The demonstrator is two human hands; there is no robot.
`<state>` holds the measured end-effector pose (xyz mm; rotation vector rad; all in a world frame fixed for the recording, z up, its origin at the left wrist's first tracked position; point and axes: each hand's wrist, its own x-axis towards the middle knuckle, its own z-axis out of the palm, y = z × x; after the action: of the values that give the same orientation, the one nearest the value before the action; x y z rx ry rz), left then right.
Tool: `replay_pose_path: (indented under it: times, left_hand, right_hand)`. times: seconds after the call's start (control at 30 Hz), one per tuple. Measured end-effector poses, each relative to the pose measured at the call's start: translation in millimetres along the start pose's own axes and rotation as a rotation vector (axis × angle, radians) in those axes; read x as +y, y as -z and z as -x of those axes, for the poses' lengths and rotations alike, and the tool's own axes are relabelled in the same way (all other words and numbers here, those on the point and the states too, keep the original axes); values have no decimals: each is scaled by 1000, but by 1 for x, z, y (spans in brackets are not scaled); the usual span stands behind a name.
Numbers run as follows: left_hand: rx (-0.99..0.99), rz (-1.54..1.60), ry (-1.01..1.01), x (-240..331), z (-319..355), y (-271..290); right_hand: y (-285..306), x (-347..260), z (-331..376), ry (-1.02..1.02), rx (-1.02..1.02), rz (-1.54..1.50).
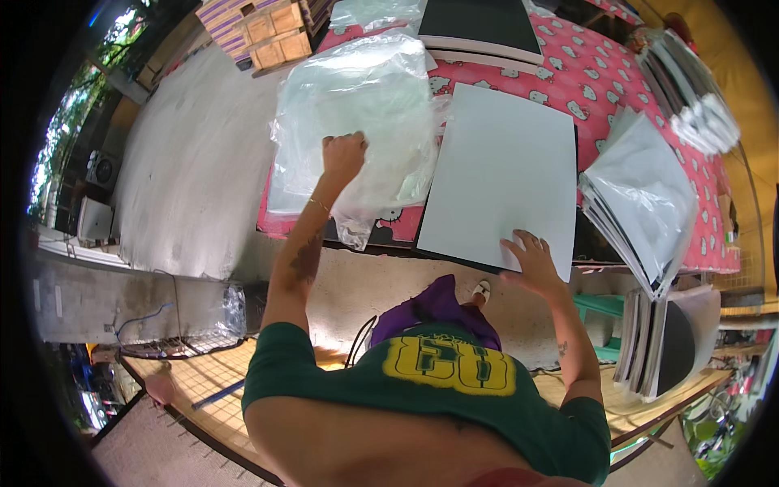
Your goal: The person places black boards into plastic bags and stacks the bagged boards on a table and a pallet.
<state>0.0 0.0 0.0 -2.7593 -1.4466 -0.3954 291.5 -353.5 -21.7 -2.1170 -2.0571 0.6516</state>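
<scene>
Hands on the bags and the white sheet

At upper centre, the left hand (pixel 344 154) is closed in a fist on the clear plastic bags (pixel 357 114), which lie piled on the pink tablecloth (pixel 568 77). The right hand (pixel 531 258), fingers spread apart, presses flat on the lower right corner of the white sheet (pixel 503 170) at centre. A stack of wrapped boards (pixel 641 195) lies at right.

Open-air packing workshop, semi-outdoor: concrete floor (pixel 195 162), trees at the edge, table with pink patterned cloth (pixel 592 81), stacks of boards (pixel 690 89), clear plastic bags (pixel 357 122), cartons (pixel 272 32) stacked beyond.
</scene>
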Motion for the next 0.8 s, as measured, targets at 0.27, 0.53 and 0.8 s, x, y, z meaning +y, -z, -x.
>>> replay_pose_path:
  times: [0.27, 0.53, 0.8]
  left_hand:
    - [-216, 1352, -164, 160, 51, 70]
    - [-52, 1127, -152, 205, 95, 41]
    - [-170, 1543, -8, 240, 55, 62]
  right_hand:
    - [28, -117, -86, 31, 462, -1812]
    - [12, -95, -44, -138, 685, -1591]
    - [16, -73, -21, -162, 1065, -832]
